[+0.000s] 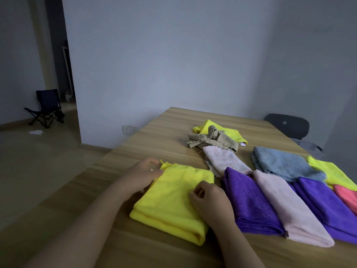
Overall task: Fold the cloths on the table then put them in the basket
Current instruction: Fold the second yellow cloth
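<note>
The left hand [143, 175] lies at the left edge of a folded yellow cloth [170, 198]. Its fingers are bent near the far left corner and the thumb touches the edge, but I cannot tell if it pinches the fabric. The right hand [210, 200] rests on the right part of the same cloth with its fingers curled inward. I cannot tell if it grips a fold or only presses down. This cloth lies flat on the wooden surface [154, 136], close to the near edge.

Just to its right, a purple cloth [249, 200], a pale pink cloth [286, 207] and a second purple cloth [328, 202] lie folded side by side, touching each other. A coral cloth [347, 196] shows at the right border.

Behind this row lie a blue cloth [284, 163], a bright yellow cloth [332, 171] and a small pink cloth [224, 159]. Farther back, a crumpled tan cloth [212, 140] sits partly on another yellow cloth [228, 130].

The grey basket [309, 146] is at the far right side of the surface, partly hidden, with a dark chair [287, 124] behind it. A folding chair [46, 107] stands on the floor at far left.
</note>
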Demonstrator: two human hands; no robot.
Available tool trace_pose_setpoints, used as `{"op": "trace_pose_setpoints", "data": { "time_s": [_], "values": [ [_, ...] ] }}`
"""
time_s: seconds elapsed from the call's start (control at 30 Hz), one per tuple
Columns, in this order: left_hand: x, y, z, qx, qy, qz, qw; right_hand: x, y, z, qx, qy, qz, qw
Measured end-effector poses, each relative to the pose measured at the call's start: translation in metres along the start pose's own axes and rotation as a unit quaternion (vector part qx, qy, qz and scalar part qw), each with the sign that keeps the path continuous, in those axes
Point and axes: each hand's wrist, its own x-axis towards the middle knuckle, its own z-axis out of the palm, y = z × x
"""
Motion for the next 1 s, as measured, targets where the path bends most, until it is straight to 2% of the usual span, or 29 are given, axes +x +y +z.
{"op": "trace_pose_setpoints", "data": {
  "time_s": [0.1, 0.23, 0.37, 0.43, 0.5, 0.63, 0.67, 0.73, 0.8, 0.83, 0.9, 1.0],
  "values": [
    [0.020, 0.009, 0.007, -0.043, -0.028, 0.015, 0.999, 0.000, 0.002, 0.002, 0.007, 0.007, -0.001, 1.000],
    [0.036, 0.017, 0.019, -0.083, -0.062, 0.085, 0.991, 0.002, 0.003, 0.002, 0.011, 0.002, -0.005, 1.000],
    [0.043, 0.009, 0.022, -0.117, 0.008, 0.127, 0.985, 0.003, 0.004, 0.002, 0.016, 0.006, -0.007, 1.000],
    [0.045, -0.002, 0.022, 0.007, 0.019, 0.113, 0.993, 0.004, 0.005, 0.003, 0.015, 0.008, -0.013, 1.000],
    [0.044, -0.014, 0.024, 0.140, 0.019, 0.101, 0.985, 0.004, 0.004, 0.005, 0.009, 0.006, -0.021, 1.000],
    [0.029, -0.012, 0.020, 0.163, 0.079, 0.174, 0.968, 0.004, 0.002, 0.002, -0.024, 0.012, -0.029, 0.999],
    [0.024, -0.012, 0.020, 0.181, 0.076, 0.195, 0.961, 0.004, 0.000, 0.000, -0.031, 0.017, -0.033, 0.999],
    [0.013, -0.016, 0.025, 0.262, 0.003, 0.196, 0.945, 0.004, -0.006, -0.002, -0.036, 0.017, -0.045, 0.998],
    [0.004, -0.025, 0.032, 0.370, -0.071, 0.148, 0.914, 0.001, -0.011, 0.002, -0.051, -0.031, -0.051, 0.997],
    [0.002, -0.028, 0.034, 0.396, -0.083, 0.127, 0.906, -0.002, -0.013, 0.007, -0.074, -0.073, -0.052, 0.993],
    [-0.001, -0.029, 0.035, 0.401, -0.078, 0.110, 0.906, -0.007, -0.013, 0.014, -0.119, -0.154, -0.052, 0.980],
    [-0.006, -0.027, 0.033, 0.386, -0.066, 0.108, 0.914, -0.009, -0.008, 0.013, -0.124, -0.194, -0.043, 0.972]
  ]
}}
